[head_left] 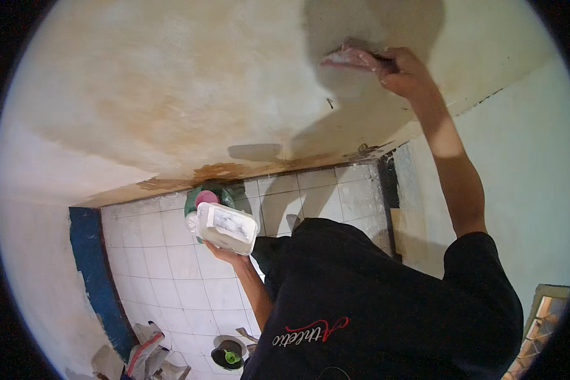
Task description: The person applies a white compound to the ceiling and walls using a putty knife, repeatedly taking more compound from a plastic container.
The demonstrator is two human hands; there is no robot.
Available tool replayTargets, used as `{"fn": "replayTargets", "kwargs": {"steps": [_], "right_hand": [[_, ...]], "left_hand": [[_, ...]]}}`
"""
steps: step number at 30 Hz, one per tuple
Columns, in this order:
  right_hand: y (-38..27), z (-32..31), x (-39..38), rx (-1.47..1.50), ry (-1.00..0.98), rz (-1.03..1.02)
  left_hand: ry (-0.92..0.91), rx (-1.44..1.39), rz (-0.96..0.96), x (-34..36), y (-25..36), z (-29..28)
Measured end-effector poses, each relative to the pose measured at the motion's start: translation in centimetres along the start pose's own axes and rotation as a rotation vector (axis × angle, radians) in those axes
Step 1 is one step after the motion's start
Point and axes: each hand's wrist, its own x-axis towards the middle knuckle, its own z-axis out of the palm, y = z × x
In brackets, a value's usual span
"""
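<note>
Right hand [402, 71] grips trowel [351, 59] flat against wall [171, 95], spreading grey patch | left hand [225, 253] cradles tub [227, 227] level, contents within reach

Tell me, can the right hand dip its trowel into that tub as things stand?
Probably yes: the left hand holds the open white tub up, nothing between it and the right hand with its trowel on the wall.

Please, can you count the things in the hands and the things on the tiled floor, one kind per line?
Scraper in right hand: 1
White tub on left hand: 1
Green bucket: 1
Dark bucket: 1
Crumpled sack: 1
Total: 5
</note>
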Motion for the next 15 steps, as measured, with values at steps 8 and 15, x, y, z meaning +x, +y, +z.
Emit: {"fn": "replayTargets", "kwargs": {"steps": [8,15], "right_hand": [[0.8,1.7,-7.7,0.622,-0.319,-0.073],[11.9,0.1,1.7,0.018,-0.156,-0.137]], "left_hand": [[0.039,0.017,0.016,0.1,0.5,0.3],[0.022,0.006,0.025,0.6,0.2,-0.4]]}}
